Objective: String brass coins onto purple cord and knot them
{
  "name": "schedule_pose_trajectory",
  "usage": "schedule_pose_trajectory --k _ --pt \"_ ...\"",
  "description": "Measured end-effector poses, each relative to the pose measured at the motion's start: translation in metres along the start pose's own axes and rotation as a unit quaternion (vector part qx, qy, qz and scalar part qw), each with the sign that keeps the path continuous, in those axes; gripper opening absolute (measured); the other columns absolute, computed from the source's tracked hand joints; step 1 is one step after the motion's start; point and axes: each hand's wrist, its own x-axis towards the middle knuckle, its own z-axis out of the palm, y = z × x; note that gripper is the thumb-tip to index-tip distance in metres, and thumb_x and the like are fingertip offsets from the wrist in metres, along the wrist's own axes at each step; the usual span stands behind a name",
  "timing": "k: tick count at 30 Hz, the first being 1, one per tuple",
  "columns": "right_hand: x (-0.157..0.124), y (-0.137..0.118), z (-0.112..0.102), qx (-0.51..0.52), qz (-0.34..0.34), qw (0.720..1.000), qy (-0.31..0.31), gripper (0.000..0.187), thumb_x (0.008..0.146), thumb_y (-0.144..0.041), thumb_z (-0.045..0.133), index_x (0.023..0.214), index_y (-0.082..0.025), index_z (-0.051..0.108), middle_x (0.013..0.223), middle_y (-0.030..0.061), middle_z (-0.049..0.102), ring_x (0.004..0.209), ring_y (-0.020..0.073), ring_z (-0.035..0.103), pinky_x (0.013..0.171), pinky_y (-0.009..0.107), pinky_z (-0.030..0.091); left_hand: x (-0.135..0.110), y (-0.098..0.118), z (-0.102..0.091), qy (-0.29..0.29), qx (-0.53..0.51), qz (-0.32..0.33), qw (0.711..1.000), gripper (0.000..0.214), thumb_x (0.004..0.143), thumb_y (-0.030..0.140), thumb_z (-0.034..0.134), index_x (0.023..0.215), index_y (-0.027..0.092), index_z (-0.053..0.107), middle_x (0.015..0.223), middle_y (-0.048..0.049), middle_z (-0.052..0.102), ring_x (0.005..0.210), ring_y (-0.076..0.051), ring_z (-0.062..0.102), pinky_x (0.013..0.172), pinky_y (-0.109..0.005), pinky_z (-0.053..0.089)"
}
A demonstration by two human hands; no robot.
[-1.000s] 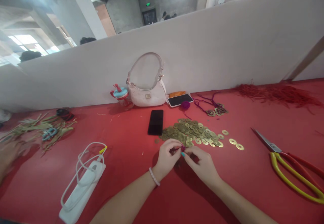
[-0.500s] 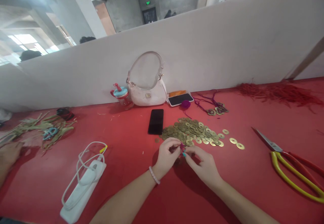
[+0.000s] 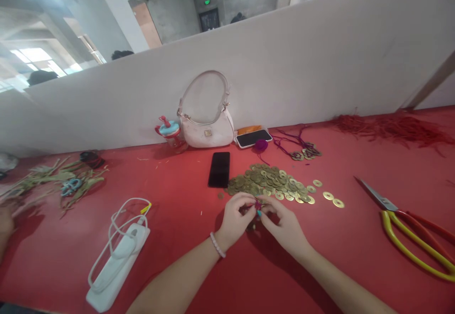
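My left hand and my right hand meet just in front of a heap of brass coins with square-looking holes. Both are closed, pinching a purple cord between the fingertips. Below the fingers a coin-like piece hangs, mostly hidden by the left hand. A bead bracelet circles my left wrist. Behind the heap lie a ball of purple cord and a bunch of coins tied on purple cords.
Large scissors with red and yellow handles lie at right. A black phone, handbag, cup and power strip rest on the red table. Red strands lie far right; another person's hand is at the left edge.
My right hand has shifted slightly up and its fingers have closed nearer to the left hand's on the cord. The other person's hand at the left has drawn back toward the edge.
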Motion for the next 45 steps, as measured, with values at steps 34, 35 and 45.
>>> schedule_pose_trajectory --k 34,35,45 --pt "0.002 0.000 -0.011 -0.001 -0.106 0.992 0.073 0.007 0.081 -0.025 0.050 0.076 -0.020 0.053 0.074 0.0025 0.051 0.068 0.0145 0.049 0.063 0.027 0.043 0.001 -0.003 0.003 0.006 0.011 0.006 1.000 0.009 0.073 0.013 0.055 0.074 0.015 0.064 0.083 -0.0081 0.063 0.077 -0.016 0.059 0.065 -0.026 0.049" --pt "0.003 -0.001 -0.011 0.024 -0.110 0.990 0.080 0.007 0.082 -0.025 0.049 0.078 -0.020 0.051 0.081 0.0040 0.052 0.074 0.0152 0.051 0.067 0.028 0.044 0.001 -0.004 0.003 0.009 0.013 0.006 1.000 0.009 0.073 0.013 0.055 0.074 0.015 0.064 0.083 -0.0080 0.063 0.077 -0.016 0.059 0.066 -0.027 0.049" --pt "0.008 0.006 -0.015 -0.039 -0.029 0.998 0.031 0.011 0.083 -0.029 0.043 0.088 -0.021 0.050 0.065 -0.0011 0.052 0.058 0.0135 0.049 0.053 0.024 0.041 0.003 -0.004 0.001 0.030 0.004 0.002 1.000 0.009 0.074 0.012 0.055 0.075 0.014 0.064 0.084 -0.0083 0.063 0.080 -0.016 0.059 0.068 -0.028 0.049"
